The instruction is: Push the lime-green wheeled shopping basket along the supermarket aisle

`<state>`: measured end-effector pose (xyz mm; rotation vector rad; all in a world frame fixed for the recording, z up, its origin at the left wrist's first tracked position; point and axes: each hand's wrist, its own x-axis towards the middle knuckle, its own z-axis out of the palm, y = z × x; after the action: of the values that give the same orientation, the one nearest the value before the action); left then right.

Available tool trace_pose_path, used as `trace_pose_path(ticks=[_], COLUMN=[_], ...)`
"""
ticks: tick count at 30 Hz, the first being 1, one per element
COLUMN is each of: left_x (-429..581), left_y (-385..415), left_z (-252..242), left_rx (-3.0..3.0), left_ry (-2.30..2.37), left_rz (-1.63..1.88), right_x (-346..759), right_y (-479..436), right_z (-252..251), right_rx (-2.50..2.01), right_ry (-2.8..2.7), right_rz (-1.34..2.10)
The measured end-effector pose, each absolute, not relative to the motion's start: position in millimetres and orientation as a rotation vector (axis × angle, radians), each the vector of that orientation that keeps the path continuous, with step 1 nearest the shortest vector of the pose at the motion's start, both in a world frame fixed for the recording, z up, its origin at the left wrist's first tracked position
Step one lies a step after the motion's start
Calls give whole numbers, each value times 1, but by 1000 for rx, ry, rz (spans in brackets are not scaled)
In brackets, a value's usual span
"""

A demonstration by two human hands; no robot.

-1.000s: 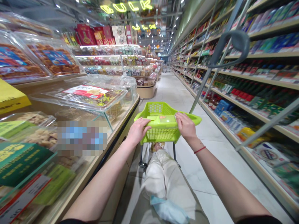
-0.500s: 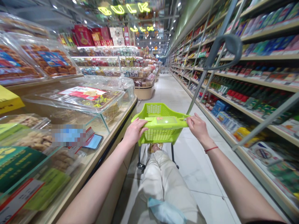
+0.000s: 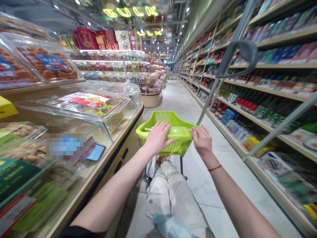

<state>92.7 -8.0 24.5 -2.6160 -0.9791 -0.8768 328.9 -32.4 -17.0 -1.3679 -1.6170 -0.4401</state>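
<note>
Basket: lime-green plastic basket (image 3: pixel 165 118) on small wheels, standing on the tiled floor (image 3: pixel 183 99) of a shop aisle, straight ahead of the person and just past the knee.
Place: between the glass display counter (image 3: pixel 128 119) on the left side and the long shelves (image 3: pixel 260 87) of packaged goods on the right, nearer to the counter.
Left hand: left hand (image 3: pixel 158 137) lies palm down over the near rim, fingers stretched out and spread, pressing rather than clasping.
Right hand: right hand (image 3: pixel 201 140) is curled around the near right corner of the rim, beside the foot of the pole; a red string (image 3: pixel 214 168) sits on that wrist.
Pull handle: grey loop handle (image 3: pixel 241 53) on a long slanted pole rises from the right corner, up and to the right, and neither hand touches it.
Contents: nothing shows inside from this angle.
Handling: likely light and easy to roll; the mesh walls look stiff but thin, the smooth rim somewhat slippery under a flat palm.
Where to hold: the thick near rim at both corners, or the grey loop for pulling; the mesh sides seem a poor hold.
Nearby: a phone (image 3: pixel 95 152) lies on the counter top, well apart from both hands; a pale blue face mask (image 3: pixel 170 228) hangs at the lower edge, over light trousers (image 3: pixel 170 191).
</note>
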Motion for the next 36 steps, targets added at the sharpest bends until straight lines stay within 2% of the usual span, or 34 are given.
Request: trace_pose_path(ticks=[7,19,30,36], left_x=[117,105,103,98], left_y=[7,11,4,-1], left_z=[20,17,18,22], left_rx=[-2677,-2690,-2677,-2710], left_ry=[-1056,-1060,-1076,-1107], left_rz=[-677,-713,-683,-650], right_x=[276,388,290,344], right_y=[-30,-16,-34,-22], right_z=[-19,-24,-33,-10], right_rx=[-1294,-1391,-1305,-1718], right_ry=[-1700,-1566,-1645,-1694], right_rz=[-494,-361,-508,-320])
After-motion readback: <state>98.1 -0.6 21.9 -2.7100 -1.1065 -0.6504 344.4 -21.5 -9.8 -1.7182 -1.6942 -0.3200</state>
